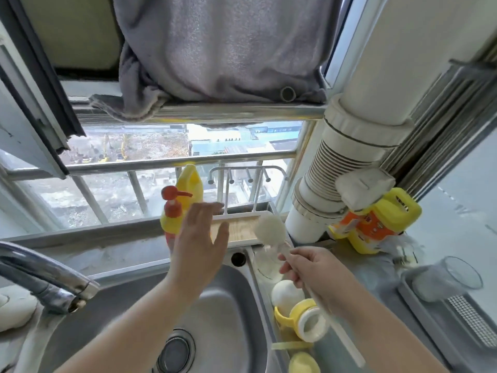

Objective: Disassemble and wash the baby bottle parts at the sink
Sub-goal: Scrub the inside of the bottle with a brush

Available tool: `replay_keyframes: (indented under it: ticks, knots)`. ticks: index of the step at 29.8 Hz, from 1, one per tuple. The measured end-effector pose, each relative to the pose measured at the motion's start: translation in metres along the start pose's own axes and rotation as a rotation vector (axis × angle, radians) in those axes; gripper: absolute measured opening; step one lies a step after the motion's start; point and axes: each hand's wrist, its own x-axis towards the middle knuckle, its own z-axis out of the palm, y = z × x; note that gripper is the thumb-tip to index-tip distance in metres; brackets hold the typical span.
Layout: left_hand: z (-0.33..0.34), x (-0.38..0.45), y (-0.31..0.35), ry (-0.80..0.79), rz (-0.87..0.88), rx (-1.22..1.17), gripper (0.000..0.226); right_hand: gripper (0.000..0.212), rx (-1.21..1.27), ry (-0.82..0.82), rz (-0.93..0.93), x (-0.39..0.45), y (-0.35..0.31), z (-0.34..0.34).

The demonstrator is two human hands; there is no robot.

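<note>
The left hand [200, 242] covers the lower part of the pump soap bottle [172, 211]. The right hand [317, 273] hides the middle of the bottle brush [269, 228] handle. The tap [43, 275] runs off the left edge. The clear cup [454, 275] at right is blurred.

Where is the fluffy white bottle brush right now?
In the head view, the white sponge-headed bottle brush is held up in the right hand, right of the steel sink, its head before the wooden tray.

Grey counter [376, 270] carries yellow bottle collar [304, 317], white dome [286, 292], yellow jug [376, 222].
</note>
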Motion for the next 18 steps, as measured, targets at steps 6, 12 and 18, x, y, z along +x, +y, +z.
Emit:
replay_keyframes:
  ticks: [6, 12, 18]
  knots:
    - [0.075, -0.056, 0.002, -0.606, -0.270, -0.232, 0.030, 0.017, 0.012, 0.190, 0.103, -0.026, 0.048, -0.039]
    - [0.122, -0.077, 0.005, -0.816, -0.178, -0.081, 0.049, 0.015, 0.076, 0.281, 0.174, -0.052, 0.085, -0.064]
    - [0.138, -0.078, 0.004, -0.450, -0.422, -0.123, 0.075, 0.014, 0.093, 0.265, 0.164, -0.051, 0.099, -0.071]
